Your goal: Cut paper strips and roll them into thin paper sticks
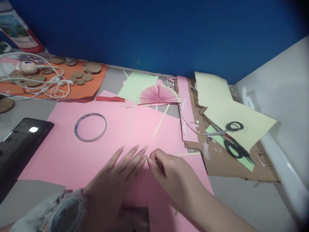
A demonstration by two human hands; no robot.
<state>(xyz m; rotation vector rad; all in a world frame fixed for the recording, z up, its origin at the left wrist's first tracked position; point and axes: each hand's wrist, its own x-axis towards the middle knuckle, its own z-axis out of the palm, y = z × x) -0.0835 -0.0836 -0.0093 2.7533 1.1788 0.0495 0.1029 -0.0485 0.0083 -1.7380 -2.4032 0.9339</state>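
Observation:
My left hand (125, 169) lies flat with its fingers stretched out on a pink paper sheet (116, 125). Close to its fingertips, my right hand (169, 167) is closed in a pinch; what it holds, if anything, is too small to make out. Under my right forearm is another piece of pink paper (193, 164) with a pale yellow strip (187, 154) along its top edge. Farther back lies a pleated pink paper fan (159, 95) with a pale border. Two thin paper strips, one pale yellow (161, 120), rest on the pink sheet.
A tape roll (75, 130) lies left of my hands, beside a black phone (26, 141). Scissors (233, 149) and yellow paper (241, 120) sit on cardboard (217, 167) at right. Orange paper (96, 85) holds cardboard discs and white cables (51, 83). A blue wall (169, 35) stands behind.

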